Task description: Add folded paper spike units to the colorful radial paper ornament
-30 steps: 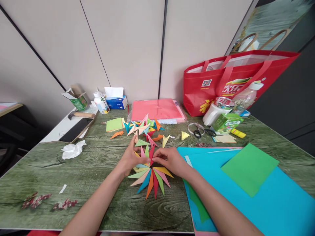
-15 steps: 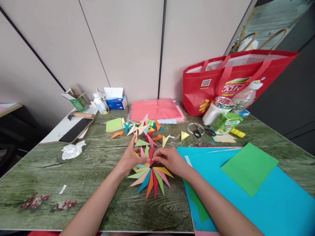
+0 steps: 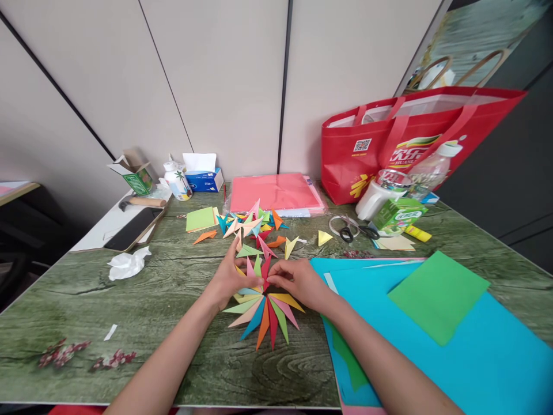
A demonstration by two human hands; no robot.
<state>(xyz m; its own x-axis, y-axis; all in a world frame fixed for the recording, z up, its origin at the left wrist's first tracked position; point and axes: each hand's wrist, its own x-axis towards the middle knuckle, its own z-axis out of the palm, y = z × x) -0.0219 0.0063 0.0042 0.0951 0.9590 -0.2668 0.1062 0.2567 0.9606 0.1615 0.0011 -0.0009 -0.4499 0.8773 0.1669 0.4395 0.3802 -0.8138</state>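
A many-coloured paper star (image 3: 264, 317), built of narrow folded points fanned round a centre, lies on the table in front of me. My left hand (image 3: 228, 276) is closed on its upper left side, thumb reaching to the base of a red point, index finger stretched away from me. My right hand (image 3: 300, 281) pinches the right edge of that red folded paper point (image 3: 266, 272) at the top of the star. Both hands' fingertips nearly meet there. Just beyond them lies a pile of loose folded paper pieces (image 3: 254, 225) in mixed colours.
Large blue paper sheets (image 3: 475, 357) with a green square (image 3: 439, 297) on top lie under my right forearm. Scissors (image 3: 358, 231), a mug (image 3: 375, 202) and a red bag (image 3: 345, 167) stand back right. A phone (image 3: 133, 229) and crumpled tissue (image 3: 128, 264) lie left.
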